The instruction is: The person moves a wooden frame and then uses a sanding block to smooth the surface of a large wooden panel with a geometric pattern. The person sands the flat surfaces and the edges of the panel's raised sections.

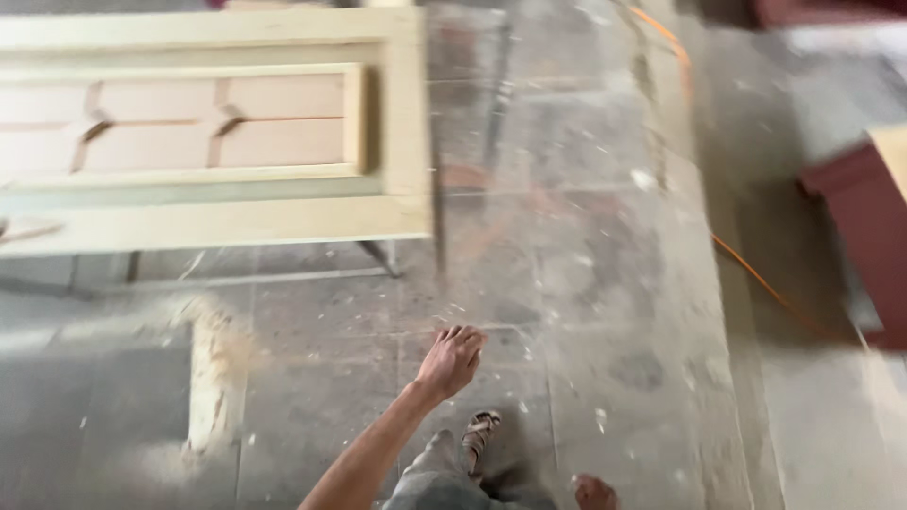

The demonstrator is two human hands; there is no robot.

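Note:
My left hand (453,359) hangs out in front of me over the grey stone floor (586,283), with the bare forearm reaching up from the bottom edge. Its fingers are loosely curled and hold nothing. Just below it is my foot in a sandal (479,434), and my other foot (595,493) shows at the bottom edge. A pale unpainted wooden door (227,217) with inset panels lies flat on a metal stand (378,257) at the upper left, well away from the hand. My right hand is out of view.
Sawdust lies in a heap (213,359) on the floor under the door. An orange cable (756,279) runs along the floor at right. A dark red cabinet (864,236) stands at the right edge. The picture is motion-blurred.

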